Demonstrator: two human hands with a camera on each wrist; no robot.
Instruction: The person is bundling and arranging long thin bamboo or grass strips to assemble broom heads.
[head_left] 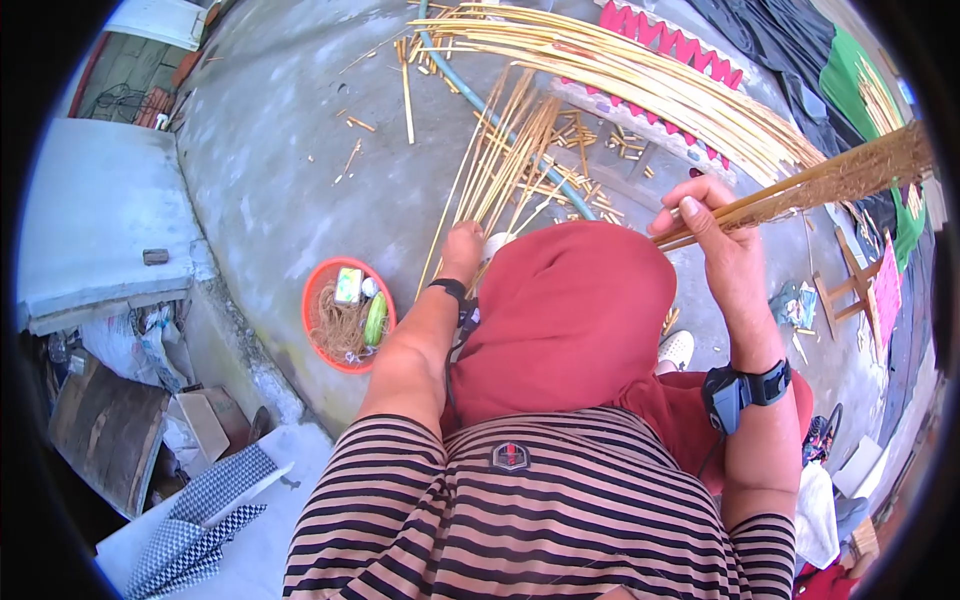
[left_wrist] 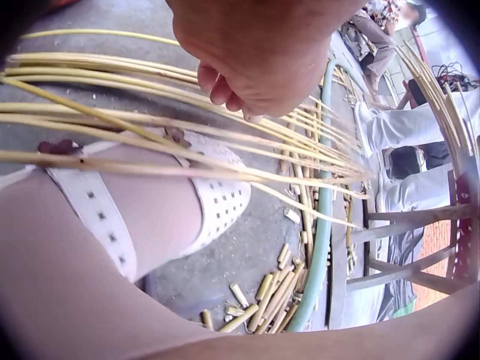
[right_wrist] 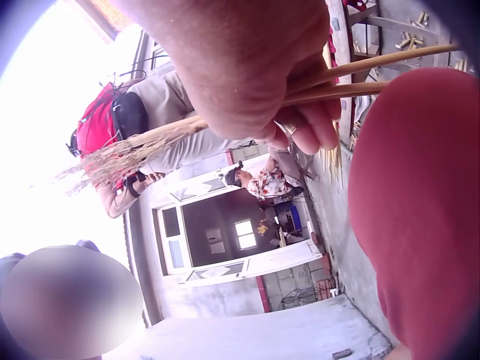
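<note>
My left hand (head_left: 463, 252) is beside the knee of my red trousers (head_left: 560, 320), its fingers curled around the lower end of a fan of thin yellow stalks (head_left: 540, 125). In the left wrist view those stalks (left_wrist: 112, 82) pass under the curled left fingers and over a white perforated shoe (left_wrist: 217, 202). Raised at the right, my right hand (head_left: 725, 240) holds a few stalks with brown brushy heads (head_left: 840, 182) between thumb and fingers. Seen from the right wrist, the bare stalks (right_wrist: 360, 89) come out past a ringed finger, with the brushy end on the other side.
Long stalks (head_left: 650, 75) lie across a low red-and-white rack ahead. A teal hose (head_left: 465, 90) crosses the floor among short cut pieces (head_left: 630, 150). At the left stands an orange basket (head_left: 309, 318) with twine. A wooden frame (head_left: 850, 285) is at the right. Other people are nearby.
</note>
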